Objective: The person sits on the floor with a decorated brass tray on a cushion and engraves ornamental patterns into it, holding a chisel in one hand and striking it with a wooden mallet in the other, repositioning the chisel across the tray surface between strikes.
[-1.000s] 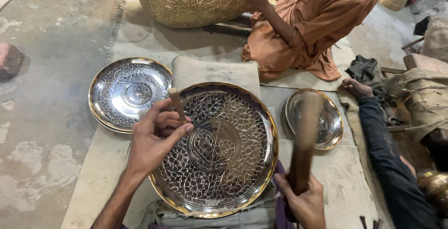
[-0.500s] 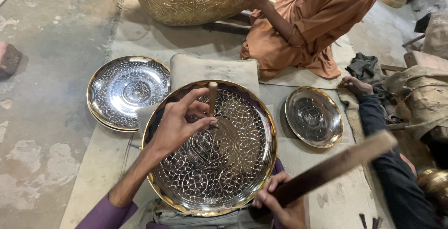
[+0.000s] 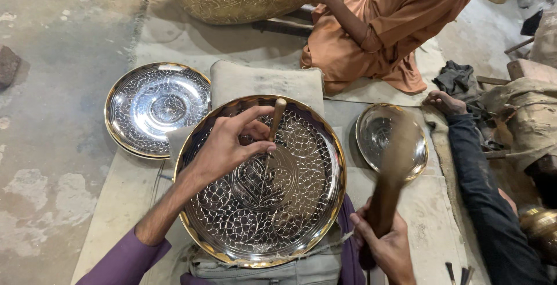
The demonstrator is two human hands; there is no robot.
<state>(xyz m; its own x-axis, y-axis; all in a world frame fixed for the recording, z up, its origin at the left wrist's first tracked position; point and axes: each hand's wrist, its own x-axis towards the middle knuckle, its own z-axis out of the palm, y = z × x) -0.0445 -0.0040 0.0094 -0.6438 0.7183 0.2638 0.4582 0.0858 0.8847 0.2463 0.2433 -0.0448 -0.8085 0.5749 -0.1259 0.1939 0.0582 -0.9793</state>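
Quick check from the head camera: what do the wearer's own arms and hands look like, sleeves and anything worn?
Both hands are bare: no gloves, rings or watch visible. The left hand has a purple sleeve pushed up near the elbow, leaving the forearm bare. The right hand shows only to the wrist; its sleeve is out of frame.

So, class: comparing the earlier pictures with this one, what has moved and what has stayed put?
The right hand swung the wooden mallet from lying sideways back to upright. The left hand keeps gripping the chisel on the large engraved tray. Both smaller trays stayed put.
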